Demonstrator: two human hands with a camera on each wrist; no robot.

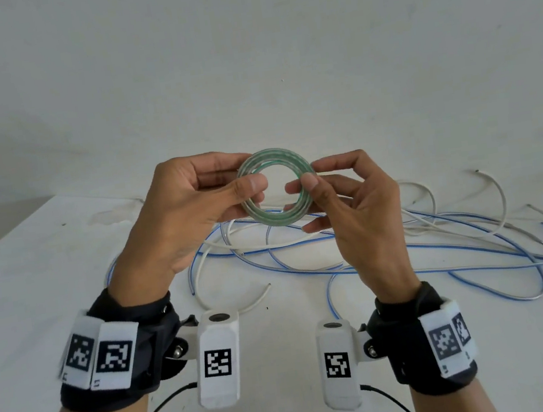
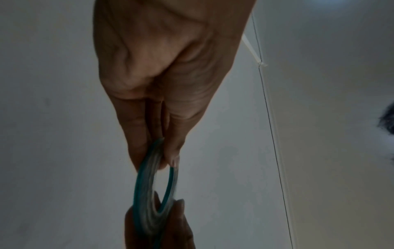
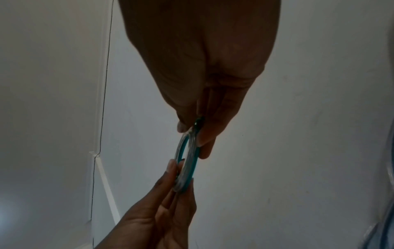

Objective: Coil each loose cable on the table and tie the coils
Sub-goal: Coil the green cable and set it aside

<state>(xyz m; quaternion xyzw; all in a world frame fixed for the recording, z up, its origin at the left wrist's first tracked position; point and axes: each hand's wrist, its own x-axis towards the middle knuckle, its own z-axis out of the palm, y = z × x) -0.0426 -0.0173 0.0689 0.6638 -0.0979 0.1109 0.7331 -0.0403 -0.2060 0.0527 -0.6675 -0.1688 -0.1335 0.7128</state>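
While both hands are raised above the white tabletop [image 1: 47,270], they hold between them a flat ring of clear tape w/ a green edge [image 1: 276,184], its open centre facing the head camera. The left hand [image 1: 191,213] pinches the ring's left side, thumb on the near face & fingers curled behind it. The right hand [image 1: 353,209] pinches the right side the same way, thumb tip on the rim, fingers bent behind. Both grips are pressed together on the ring, neither is spread.

From the left wrist view the tape ring [image 2: 155,183] shows edge-on, blurred, held at its top by the left hand [image 2: 162,67], w/ fingertips of the right hand [image 2: 179,224] at the bottom. The right wrist view gives the mirror of that: the ring [image 3: 187,161] edge-on between the right hand [image 3: 202,59] above & the left hand [image 3: 157,217] below.

On the tabletop under & beyond the hands lies a loose tangle of thin blue-striped cables [image 1: 442,252] & white cables [image 1: 241,299], uncoiled, spreading toward the right edge. Black wrist straps w/ white square-patterned marker tags [image 1: 113,354] sit on both wrists. A plain white wall [image 1: 243,54] is behind
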